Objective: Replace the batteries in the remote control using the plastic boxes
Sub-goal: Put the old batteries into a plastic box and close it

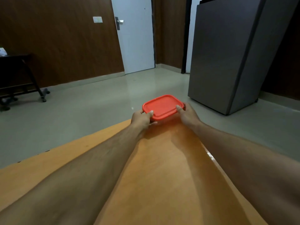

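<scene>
A plastic box with a red lid (162, 106) sits at the far corner of the orange wooden table (162, 176). My left hand (142, 118) grips its left end, thumb on the lid. My right hand (188, 113) grips its right end, thumb also resting on the lid. The box's clear body is mostly hidden under the lid and my fingers, and its contents cannot be seen. No remote control or batteries are in view.
A grey refrigerator (227, 54) stands on the floor right of the table's far corner. A white door (134, 34) is at the back. A dark wheeled rack (19, 78) stands at the left. Shiny tiled floor (81, 108) lies beyond the table edge.
</scene>
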